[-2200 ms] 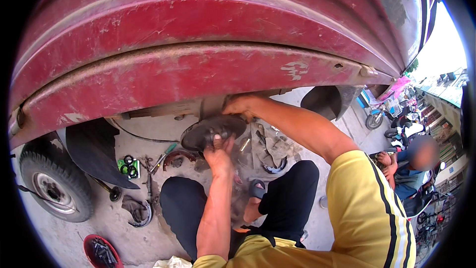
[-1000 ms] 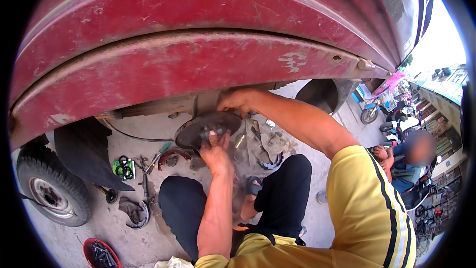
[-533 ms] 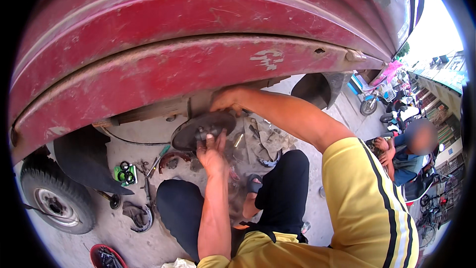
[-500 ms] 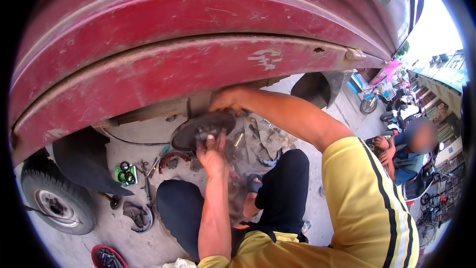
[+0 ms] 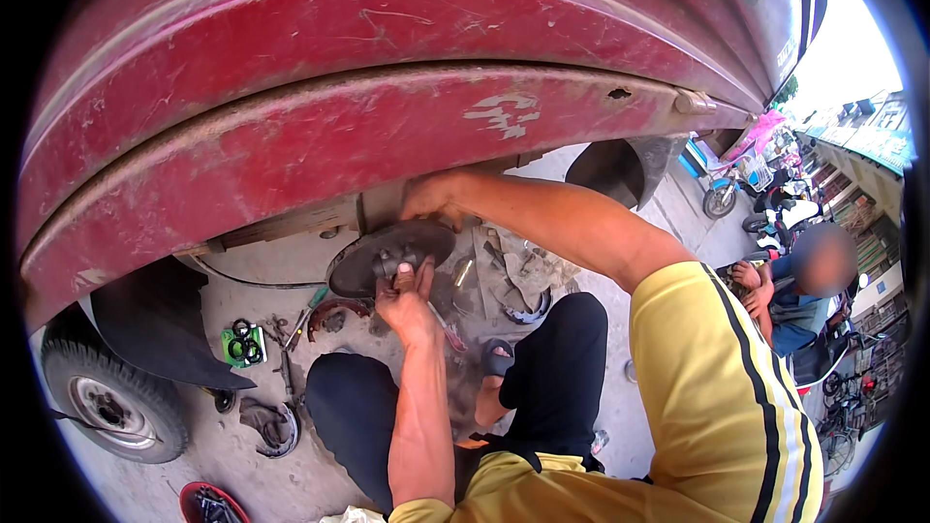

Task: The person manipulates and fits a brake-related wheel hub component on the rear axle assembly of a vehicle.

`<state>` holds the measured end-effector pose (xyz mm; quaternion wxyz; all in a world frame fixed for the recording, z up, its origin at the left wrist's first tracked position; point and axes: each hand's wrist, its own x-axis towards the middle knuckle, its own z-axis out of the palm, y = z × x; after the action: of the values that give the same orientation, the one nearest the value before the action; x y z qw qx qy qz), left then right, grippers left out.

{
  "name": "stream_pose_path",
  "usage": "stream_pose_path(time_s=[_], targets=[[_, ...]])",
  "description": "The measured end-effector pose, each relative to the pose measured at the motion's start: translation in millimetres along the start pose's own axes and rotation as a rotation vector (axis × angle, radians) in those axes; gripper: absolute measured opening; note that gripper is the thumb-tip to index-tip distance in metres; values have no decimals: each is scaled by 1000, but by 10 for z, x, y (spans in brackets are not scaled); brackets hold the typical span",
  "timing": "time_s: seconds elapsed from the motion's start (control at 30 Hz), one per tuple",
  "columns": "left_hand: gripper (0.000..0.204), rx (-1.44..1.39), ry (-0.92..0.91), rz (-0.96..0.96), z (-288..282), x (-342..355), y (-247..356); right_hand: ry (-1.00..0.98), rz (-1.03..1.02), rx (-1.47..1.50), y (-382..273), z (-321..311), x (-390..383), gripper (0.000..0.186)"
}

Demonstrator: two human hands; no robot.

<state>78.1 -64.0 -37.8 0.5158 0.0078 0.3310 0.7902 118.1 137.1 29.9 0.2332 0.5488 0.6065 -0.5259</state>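
Observation:
A dark, round brake backing plate [image 5: 360, 274] with a small cylinder-like part at its middle is mounted under the red vehicle's lower side. My left hand [image 5: 407, 302] is closed on that middle part from the near side, thumb and fingers pressed against it. My right hand [image 5: 433, 198] reaches under the red panel to the plate's far rim. Its fingers curl behind the plate and are mostly hidden, so what they grip cannot be seen. Below the plate lies a curved, rusty brake shoe [image 5: 334, 317], near a green-handled screwdriver [image 5: 315, 298].
The red body panel [image 5: 320, 136] hangs low over both hands. Brake shoes [image 5: 282, 434], black rings on a green packet [image 5: 242, 343] and a red bowl of parts [image 5: 211, 504] lie left. A wheel [image 5: 111, 407] stands far left. Another person [image 5: 814, 300] sits at right, near motorcycles.
The view has shifted slightly. Both hands stay at the brake backing plate; my left hand's fingers have shifted a little against its middle part.

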Motion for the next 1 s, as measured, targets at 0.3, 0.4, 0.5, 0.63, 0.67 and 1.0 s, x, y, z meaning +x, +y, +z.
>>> stream_pose_path(time_s=[0.3, 0.4, 0.5, 0.63, 0.67, 1.0], targets=[[23, -20, 24, -3, 38, 3, -77, -69, -33, 3, 245, -121, 357, 50], [24, -26, 43, 24, -12, 45, -49, 161, -88, -30, 102, 70, 178, 49], [24, -29, 27, 24, -1, 19, -14, -38, -72, 77, 95, 20, 84, 50], [23, -15, 37, 18, -10, 30, -6, -77, -26, 170, 80, 17, 140, 52], [23, -7, 31, 15, 4, 17, -12, -55, -45, 142, 136, -3, 227, 53], [23, -11, 21, 1, 18, 2, 0, -4, -129, 149, 295, -59, 538, 46]])
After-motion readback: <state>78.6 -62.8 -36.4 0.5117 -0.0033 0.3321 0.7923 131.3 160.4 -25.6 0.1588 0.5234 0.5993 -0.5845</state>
